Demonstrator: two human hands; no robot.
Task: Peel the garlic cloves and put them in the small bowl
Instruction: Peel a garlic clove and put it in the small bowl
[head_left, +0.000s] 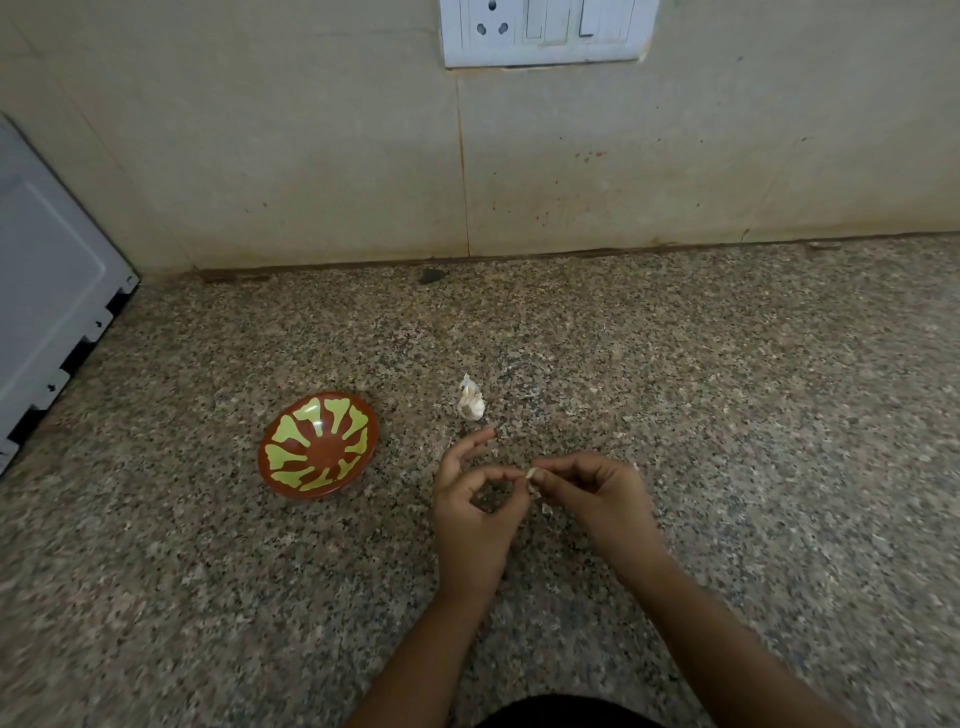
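From where I stand, both hands are working low over the speckled brown granite counter (727, 415), close in front of the person. The right hand (592, 499) has its fingers curled in, and its grip pinches a small, pale garlic clove (533, 473) at the fingertips. The left hand (475, 499) meets it from the other side. Its thumb and forefinger close in a ring whose tips pinch the left end of the same clove, seemingly at its papery skin, while the other fingers lift clear. So the clove sits right between the two grips, held above the counter. So little of it shows that I cannot tell its long axis. A few pale scraps of skin (545, 506) show just under the hands.

The round red-brown bowl with a yellow-green petal pattern (322, 447) stands on the counter to the left of the hands, nearer the left hand than the right. I see nothing in it. The drop will turn on this: the bowl lies leftward of the clove, so the left hand has the shorter reach. The peeling looks unfinished to me. Beyond the hands, toward the wall, lies the rest of the white garlic bulb (471, 402).
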